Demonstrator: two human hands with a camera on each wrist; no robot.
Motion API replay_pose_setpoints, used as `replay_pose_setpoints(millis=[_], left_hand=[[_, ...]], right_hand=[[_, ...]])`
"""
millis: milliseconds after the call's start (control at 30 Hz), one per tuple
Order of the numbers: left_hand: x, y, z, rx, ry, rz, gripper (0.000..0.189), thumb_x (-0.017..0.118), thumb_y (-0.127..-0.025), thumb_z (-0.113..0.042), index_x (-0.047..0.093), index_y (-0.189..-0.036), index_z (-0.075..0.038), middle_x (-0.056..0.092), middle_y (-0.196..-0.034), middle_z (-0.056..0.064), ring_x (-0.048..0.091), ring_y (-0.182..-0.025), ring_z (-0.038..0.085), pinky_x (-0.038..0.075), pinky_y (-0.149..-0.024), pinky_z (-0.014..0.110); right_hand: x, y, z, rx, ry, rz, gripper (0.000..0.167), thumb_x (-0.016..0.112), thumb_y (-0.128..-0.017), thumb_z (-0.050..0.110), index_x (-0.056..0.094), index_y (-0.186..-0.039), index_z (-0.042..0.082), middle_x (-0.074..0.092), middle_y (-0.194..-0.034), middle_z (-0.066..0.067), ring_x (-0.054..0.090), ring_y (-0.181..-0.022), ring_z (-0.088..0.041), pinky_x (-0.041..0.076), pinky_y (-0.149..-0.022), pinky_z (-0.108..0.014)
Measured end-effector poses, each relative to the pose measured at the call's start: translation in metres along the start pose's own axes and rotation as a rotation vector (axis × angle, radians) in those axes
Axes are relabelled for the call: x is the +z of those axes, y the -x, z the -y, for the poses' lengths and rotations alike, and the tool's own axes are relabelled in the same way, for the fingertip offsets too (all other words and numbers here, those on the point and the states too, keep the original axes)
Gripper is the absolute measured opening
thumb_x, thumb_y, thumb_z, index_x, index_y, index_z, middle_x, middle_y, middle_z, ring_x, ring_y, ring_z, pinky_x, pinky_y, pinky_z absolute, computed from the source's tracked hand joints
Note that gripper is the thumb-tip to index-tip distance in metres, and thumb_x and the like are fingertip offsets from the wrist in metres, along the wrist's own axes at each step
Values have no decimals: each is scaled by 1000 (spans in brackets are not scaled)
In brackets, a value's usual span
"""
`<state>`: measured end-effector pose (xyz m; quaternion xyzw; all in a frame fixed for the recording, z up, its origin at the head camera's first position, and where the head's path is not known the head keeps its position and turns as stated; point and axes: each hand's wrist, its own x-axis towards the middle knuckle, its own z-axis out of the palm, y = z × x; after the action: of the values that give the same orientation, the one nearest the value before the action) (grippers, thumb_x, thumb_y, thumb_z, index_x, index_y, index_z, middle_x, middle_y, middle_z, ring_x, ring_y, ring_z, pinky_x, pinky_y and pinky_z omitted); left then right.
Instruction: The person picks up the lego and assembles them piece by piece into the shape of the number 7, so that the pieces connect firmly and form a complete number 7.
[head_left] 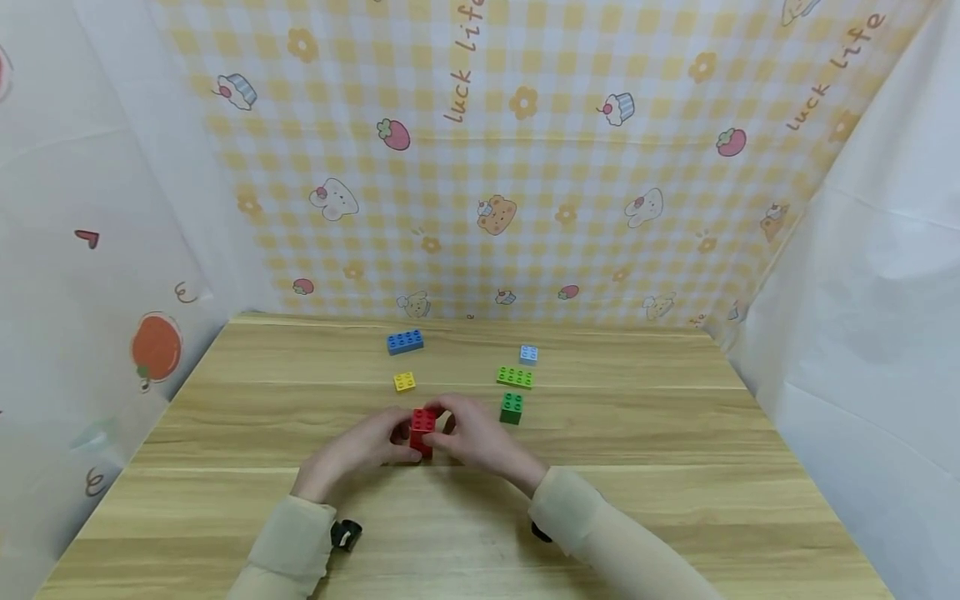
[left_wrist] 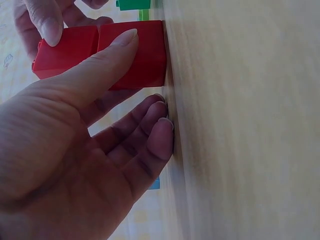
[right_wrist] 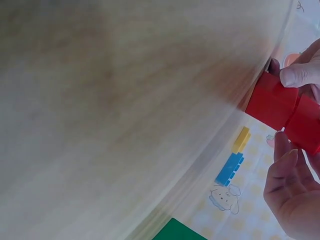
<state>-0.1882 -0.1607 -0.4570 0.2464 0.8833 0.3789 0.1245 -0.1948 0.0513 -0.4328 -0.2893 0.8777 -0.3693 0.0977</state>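
Note:
Two red building bricks stand stacked on the table, one above the other; a thin seam shows between them in both wrist views. My left hand [head_left: 369,439] pinches the lower red brick [left_wrist: 145,55], thumb across its near face, the other fingers curled low by the tabletop. From the right, my right hand [head_left: 478,433] grips the upper red brick [head_left: 423,419] between thumb and fingers. In the right wrist view the upper brick [right_wrist: 306,125] sits near the right hand's fingertips. Whether the two bricks are fully pressed together I cannot tell.
Behind the hands lie a yellow brick [head_left: 404,382] and a long blue brick [head_left: 405,342]. Right of them are a dark green brick [head_left: 512,407], a flat lime-green brick [head_left: 515,377] and a light blue brick [head_left: 528,355]. A patterned cloth [head_left: 525,167] rises at the wooden table's [head_left: 637,433] back edge.

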Motion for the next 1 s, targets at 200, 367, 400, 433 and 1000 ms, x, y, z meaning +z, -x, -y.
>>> replay_pose_setpoints(millis=[200,367,400,433,1000], left_hand=[[0,1,0,-21,19,0,24,76,-87,-18,64,-107,-14,61,-91,-7,56,-83,13,47,-74,31],[-1,1,-1,-8,27,1,23,75,-87,-16,64,-107,-12,62,-93,-6,56,-85,15,47,-74,31],[-1,1,-2,-5,28,2,23,75,-87,-16,64,-106,-12,62,-93,-6,56,-85,15,47,-74,31],[-1,1,-2,-4,30,4,22,75,-88,-16,64,-106,-12,62,-93,-6,56,-85,15,47,-74,31],[-2,1,-1,-16,13,-7,19,77,-86,-17,66,-102,-14,64,-91,-9,59,-83,11,48,-76,32]], right_hand=[[-1,-2,0,-1,14,15,31,73,-90,23,65,-119,16,63,-100,11,57,-77,-5,49,-61,-22],[-2,-3,0,-13,29,22,30,73,-90,23,66,-118,16,63,-99,11,56,-75,-5,49,-59,-22],[-2,-3,0,-14,30,23,30,73,-90,23,66,-118,16,63,-98,11,56,-74,-5,49,-59,-22],[-2,-3,0,-15,32,25,29,73,-90,23,66,-117,16,63,-98,11,56,-74,-4,48,-59,-22],[-2,-4,5,-2,49,40,26,74,-90,21,68,-115,15,61,-90,12,54,-66,-5,47,-53,-23]])
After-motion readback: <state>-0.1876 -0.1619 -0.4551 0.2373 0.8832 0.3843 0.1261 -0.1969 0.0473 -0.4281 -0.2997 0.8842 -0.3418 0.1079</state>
